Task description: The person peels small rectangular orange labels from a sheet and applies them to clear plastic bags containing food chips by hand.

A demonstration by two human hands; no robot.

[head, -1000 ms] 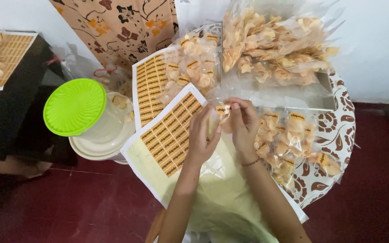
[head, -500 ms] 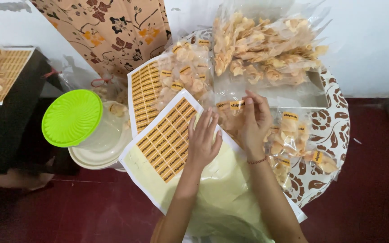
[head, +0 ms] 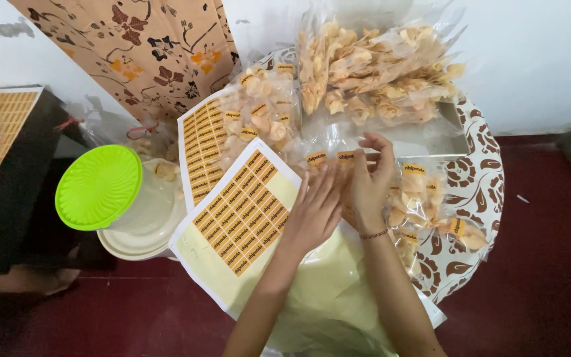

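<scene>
Over the table [head: 477,192]: left hand [head: 315,215] open, flat on a small snack bag [head: 328,165]; right hand [head: 371,182] pinches its top. Labelling step underway, judging by the sticker sheet [head: 242,211] beside; pressing needs firm, even contact.

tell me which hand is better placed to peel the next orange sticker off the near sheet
Probably the left hand: it lies flat beside the near sticker sheet, its fingers next to the orange labels. The right hand is further off, over the small snack bags.

A round table [head: 477,192] with a brown-and-white patterned cover carries everything. On it lie clear snack packets [head: 424,198], a metal tray [head: 431,139] and yellow sticker sheets [head: 242,218].
</scene>
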